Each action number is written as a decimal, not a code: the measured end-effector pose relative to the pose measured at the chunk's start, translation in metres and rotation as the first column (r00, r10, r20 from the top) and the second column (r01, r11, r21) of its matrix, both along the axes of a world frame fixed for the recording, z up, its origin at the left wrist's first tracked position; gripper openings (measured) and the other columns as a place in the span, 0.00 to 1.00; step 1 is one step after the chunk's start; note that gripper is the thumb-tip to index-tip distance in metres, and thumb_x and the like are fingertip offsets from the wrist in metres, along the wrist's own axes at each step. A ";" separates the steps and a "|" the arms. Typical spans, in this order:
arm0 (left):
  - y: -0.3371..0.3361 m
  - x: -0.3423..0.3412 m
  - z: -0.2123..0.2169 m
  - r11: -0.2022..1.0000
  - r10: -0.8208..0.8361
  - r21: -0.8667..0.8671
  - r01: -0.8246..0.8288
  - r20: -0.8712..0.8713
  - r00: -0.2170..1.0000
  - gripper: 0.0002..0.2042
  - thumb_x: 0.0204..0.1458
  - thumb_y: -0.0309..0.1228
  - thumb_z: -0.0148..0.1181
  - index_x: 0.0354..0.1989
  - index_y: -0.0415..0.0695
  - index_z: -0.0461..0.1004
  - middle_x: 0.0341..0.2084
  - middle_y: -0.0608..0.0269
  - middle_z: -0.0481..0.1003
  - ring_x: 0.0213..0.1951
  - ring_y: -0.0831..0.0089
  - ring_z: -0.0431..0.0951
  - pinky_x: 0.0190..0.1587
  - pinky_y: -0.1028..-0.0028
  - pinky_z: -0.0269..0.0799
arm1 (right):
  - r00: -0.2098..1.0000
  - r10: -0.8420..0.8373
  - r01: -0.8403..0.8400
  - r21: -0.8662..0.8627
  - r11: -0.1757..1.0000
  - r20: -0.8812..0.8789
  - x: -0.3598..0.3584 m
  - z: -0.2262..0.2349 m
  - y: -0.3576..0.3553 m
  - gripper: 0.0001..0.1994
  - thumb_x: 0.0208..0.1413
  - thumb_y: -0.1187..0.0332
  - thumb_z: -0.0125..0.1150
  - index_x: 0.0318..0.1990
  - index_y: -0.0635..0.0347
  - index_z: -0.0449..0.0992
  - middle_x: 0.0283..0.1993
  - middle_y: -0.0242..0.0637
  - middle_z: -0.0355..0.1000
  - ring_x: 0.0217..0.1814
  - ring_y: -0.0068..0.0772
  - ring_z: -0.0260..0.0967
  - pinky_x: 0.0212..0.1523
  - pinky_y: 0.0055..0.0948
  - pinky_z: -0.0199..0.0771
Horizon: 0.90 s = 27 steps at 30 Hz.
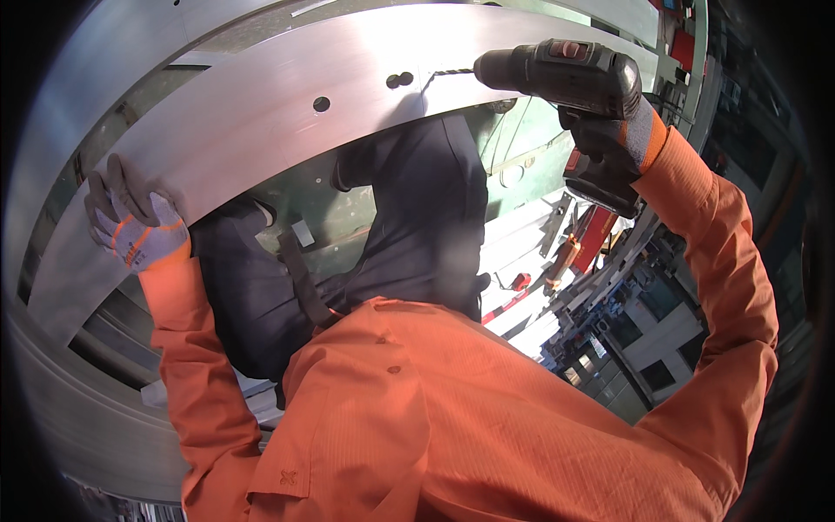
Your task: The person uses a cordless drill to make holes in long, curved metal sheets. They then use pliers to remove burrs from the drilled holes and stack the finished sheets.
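My right hand point(604, 139), in a grey and orange work glove, is wrapped round the grip of a black cordless drill point(557, 74). The drill lies sideways, its twist bit point(452, 72) pointing left over a long silvery metal profile point(252, 96). The bit's tip is close to the profile's face; I cannot tell whether it touches. To its left are a pair of adjoining round holes point(399, 80) and a single hole point(321, 104). On the profile's left part rests my left hand point(135, 213), gloved too, fingers apart and partly bent over the metal.
Another wide metal profile point(113, 61) runs behind this one. My dark-trousered legs point(426, 209) are below the near edge, above a green surface point(348, 213). A red tool or case point(596, 235) and assorted parts lie at the right, with more profiles point(78, 426) at the lower left.
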<state>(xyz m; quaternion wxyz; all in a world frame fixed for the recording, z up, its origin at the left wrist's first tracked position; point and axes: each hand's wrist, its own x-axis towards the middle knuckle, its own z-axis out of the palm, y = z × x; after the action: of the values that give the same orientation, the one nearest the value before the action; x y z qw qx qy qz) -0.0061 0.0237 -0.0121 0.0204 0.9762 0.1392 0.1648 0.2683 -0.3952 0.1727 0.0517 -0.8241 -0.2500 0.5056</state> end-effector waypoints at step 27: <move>0.004 -0.007 -0.006 0.996 0.080 -0.035 -0.083 -0.077 0.994 0.30 0.48 0.39 0.54 0.64 0.53 0.68 0.63 0.55 0.65 0.58 0.52 0.66 0.63 0.54 0.58 | 0.923 0.366 -0.386 0.248 0.889 0.122 0.019 -0.027 0.030 0.11 0.58 0.74 0.56 0.47 0.59 0.77 0.41 0.37 0.78 0.42 0.34 0.77 0.47 0.31 0.78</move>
<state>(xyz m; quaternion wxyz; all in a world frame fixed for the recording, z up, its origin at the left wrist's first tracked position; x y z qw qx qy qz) -0.0127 0.0275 -0.0185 0.0270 0.9747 0.1829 0.1260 0.2869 -0.3648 0.1460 0.0543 -0.7632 -0.4722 0.4377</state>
